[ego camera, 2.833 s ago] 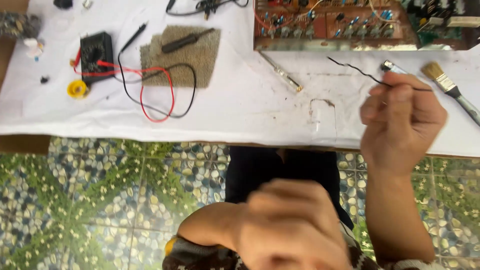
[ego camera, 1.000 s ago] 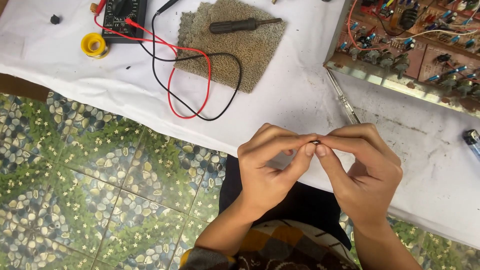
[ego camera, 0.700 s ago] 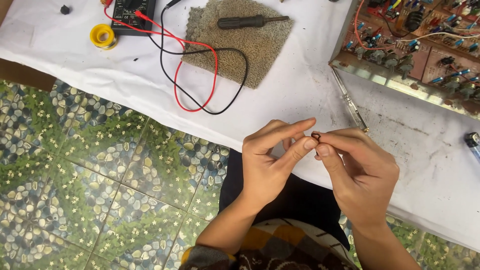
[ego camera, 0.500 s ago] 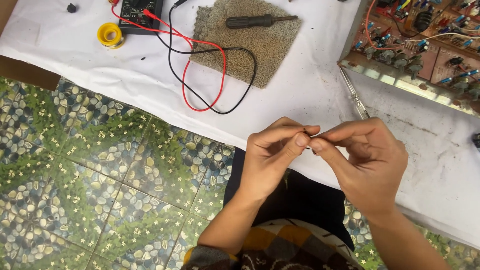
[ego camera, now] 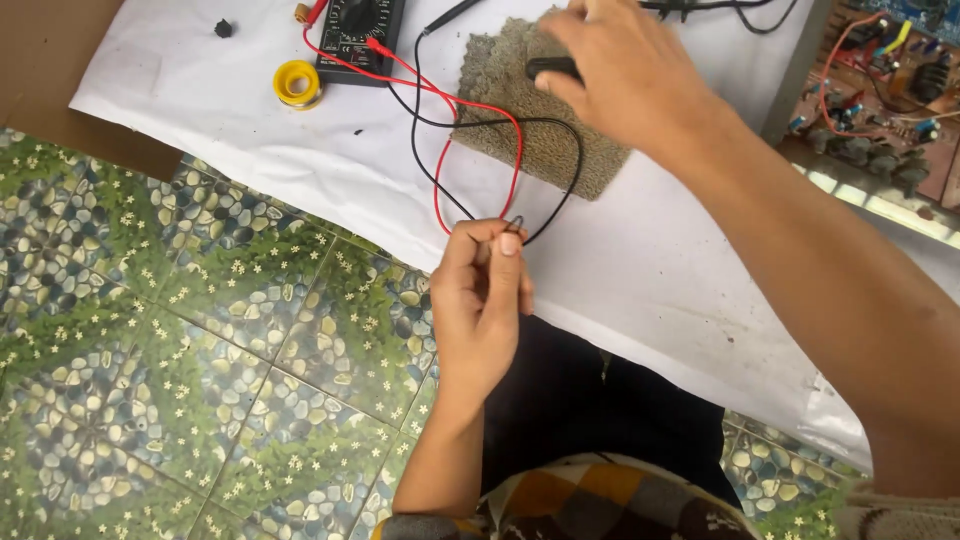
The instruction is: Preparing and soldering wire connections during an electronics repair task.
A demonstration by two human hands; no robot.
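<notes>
- White paper sheet (ego camera: 300, 150) covers the table, its far edge cut off.
- Right hand (ego camera: 625, 70) curls over a dark tool handle (ego camera: 550, 68) on the brown mat (ego camera: 540, 140), hiding most of it.
- Left hand (ego camera: 480, 300) pinches a tiny dark part (ego camera: 516, 221), possibly a wire end.

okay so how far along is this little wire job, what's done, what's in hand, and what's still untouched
Done: the meter lies on the white sheet with its red and black leads plugged in. In hand: the left hand pinches a small wire piece at its fingertips, while the right hand covers the black-handled tool on the rough mat. Left: the solder spool and the circuit board lie untouched.
</notes>
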